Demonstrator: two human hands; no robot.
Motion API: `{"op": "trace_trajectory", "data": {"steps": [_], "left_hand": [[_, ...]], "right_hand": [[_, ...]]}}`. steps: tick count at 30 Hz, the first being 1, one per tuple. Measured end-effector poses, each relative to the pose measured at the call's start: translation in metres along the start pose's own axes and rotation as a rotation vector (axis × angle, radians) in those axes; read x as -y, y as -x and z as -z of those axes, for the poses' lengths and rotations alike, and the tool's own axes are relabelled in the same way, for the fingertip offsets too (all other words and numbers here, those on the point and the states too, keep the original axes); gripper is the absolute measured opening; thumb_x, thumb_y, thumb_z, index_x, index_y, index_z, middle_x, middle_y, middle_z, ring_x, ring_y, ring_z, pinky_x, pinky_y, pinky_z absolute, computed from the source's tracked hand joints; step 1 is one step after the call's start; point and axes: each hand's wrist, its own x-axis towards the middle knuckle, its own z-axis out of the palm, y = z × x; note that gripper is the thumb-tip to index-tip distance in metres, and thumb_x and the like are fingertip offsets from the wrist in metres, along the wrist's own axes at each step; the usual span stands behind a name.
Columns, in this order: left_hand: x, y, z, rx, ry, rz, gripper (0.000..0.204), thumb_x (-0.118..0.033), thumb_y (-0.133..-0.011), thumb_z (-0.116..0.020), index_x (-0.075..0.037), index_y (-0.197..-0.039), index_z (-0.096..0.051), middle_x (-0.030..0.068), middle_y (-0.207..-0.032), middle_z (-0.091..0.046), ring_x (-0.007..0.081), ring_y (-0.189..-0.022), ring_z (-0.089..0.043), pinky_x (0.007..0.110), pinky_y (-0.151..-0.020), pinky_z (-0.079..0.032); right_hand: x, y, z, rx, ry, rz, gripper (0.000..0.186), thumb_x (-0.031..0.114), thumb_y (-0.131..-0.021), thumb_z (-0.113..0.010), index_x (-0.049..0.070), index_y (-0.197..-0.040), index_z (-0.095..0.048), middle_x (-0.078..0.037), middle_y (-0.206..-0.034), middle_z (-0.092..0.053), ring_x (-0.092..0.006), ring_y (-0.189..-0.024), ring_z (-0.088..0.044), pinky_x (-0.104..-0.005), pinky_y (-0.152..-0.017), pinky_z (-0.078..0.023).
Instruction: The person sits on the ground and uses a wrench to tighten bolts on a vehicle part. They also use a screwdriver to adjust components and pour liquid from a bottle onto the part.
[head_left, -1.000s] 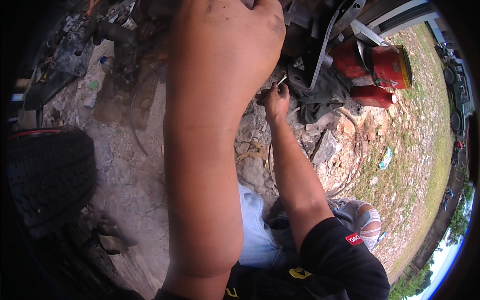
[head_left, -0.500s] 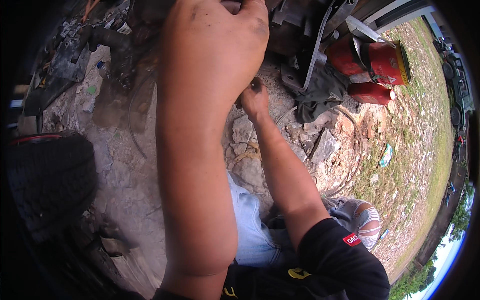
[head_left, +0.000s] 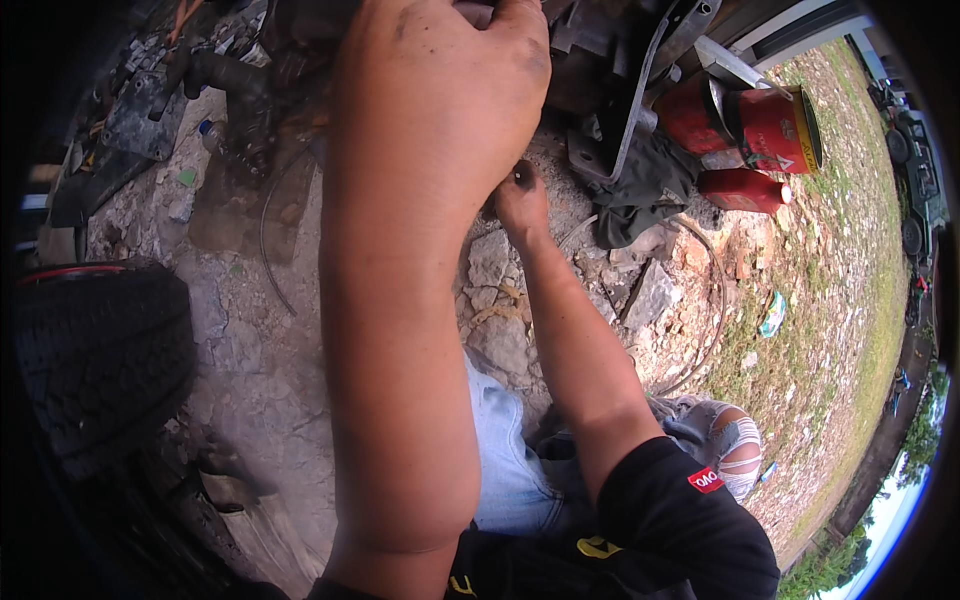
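Observation:
My left hand [head_left: 455, 55] is raised at the top edge against dark, greasy metal machinery [head_left: 590, 60]. Its fingers run out of the picture, so what they touch is hidden. Lower down, partly behind my left wrist, my right hand [head_left: 524, 208] is closed in a fist-like curl. A small dark spot shows at the top of that curl; what it grips, if anything, I cannot make out. A bent metal bracket [head_left: 640, 110] hangs to the right of my hands, with a dark cloth [head_left: 640, 205] on the ground below it.
A red bucket-like container [head_left: 770, 128] and a red bottle [head_left: 742, 190] lie at the right. Broken rocks [head_left: 490, 258] and a thin hose [head_left: 722, 300] are below my hands. At left stand a black tire [head_left: 105, 360] and dirty metal parts [head_left: 235, 90].
Both hands and my left forearm have shifted slightly right, and my right hand sits a little lower. The surrounding objects stay nearly in place.

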Motion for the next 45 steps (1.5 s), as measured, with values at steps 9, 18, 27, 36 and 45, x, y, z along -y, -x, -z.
{"op": "trace_trajectory", "data": {"steps": [9, 18, 27, 36, 45], "left_hand": [[0.006, -0.002, 0.003, 0.009, -0.027, -0.011, 0.031, -0.018, -0.09, -0.066, 0.008, -0.107, -0.066, 0.0175, -0.088, -0.071, 0.0214, -0.078, -0.069, 0.032, -0.071, -0.054], [-0.003, -0.012, -0.003, 0.184, -0.123, 0.243, 0.031, -0.022, -0.09, -0.069, 0.001, -0.111, -0.069, 0.0085, -0.089, -0.071, 0.0123, -0.078, -0.065, 0.026, -0.071, -0.051], [-0.003, -0.018, -0.014, 0.197, -0.134, 0.258, 0.03, -0.023, -0.09, -0.069, -0.001, -0.111, -0.07, 0.0078, -0.092, -0.073, 0.0099, -0.08, -0.065, 0.025, -0.069, -0.051], [0.013, -0.012, -0.015, 0.206, 0.051, 0.131, 0.03, -0.023, -0.09, -0.07, -0.002, -0.111, -0.07, 0.0071, -0.09, -0.072, 0.0081, -0.072, -0.063, 0.024, -0.058, -0.049], [0.045, -0.02, -0.025, 0.156, 0.0, 0.085, 0.03, -0.023, -0.09, -0.07, -0.001, -0.11, -0.07, 0.0067, -0.088, -0.071, 0.008, -0.071, -0.062, 0.024, -0.057, -0.048]], "right_hand": [[0.003, -0.027, 0.027, -0.057, -1.191, -0.184, 0.009, 0.013, -0.092, -0.059, 0.014, -0.099, -0.053, -0.001, -0.073, -0.054, -0.0161, -0.069, -0.056, -0.0337, -0.066, -0.048], [0.024, -0.079, 0.023, -0.114, -1.159, -0.135, 0.014, 0.031, -0.101, -0.053, 0.017, -0.1, -0.057, 0.003, -0.079, -0.055, -0.0122, -0.066, -0.052, -0.0294, -0.061, -0.044], [0.048, -0.085, 0.014, -0.141, -1.211, -0.101, 0.012, 0.019, -0.103, -0.045, 0.018, -0.098, -0.056, 0.004, -0.074, -0.053, -0.0093, -0.061, -0.051, -0.0284, -0.056, -0.044], [0.057, -0.094, 0.021, -0.162, -1.241, -0.106, 0.012, 0.019, -0.103, -0.045, 0.018, -0.097, -0.055, 0.004, -0.074, -0.052, -0.0087, -0.059, -0.05, -0.0263, -0.052, -0.041], [0.04, -0.094, 0.021, -0.132, -1.277, -0.108, 0.012, 0.02, -0.103, -0.045, 0.018, -0.097, -0.055, 0.004, -0.073, -0.051, -0.0083, -0.059, -0.049, -0.0251, -0.051, -0.04]]}}
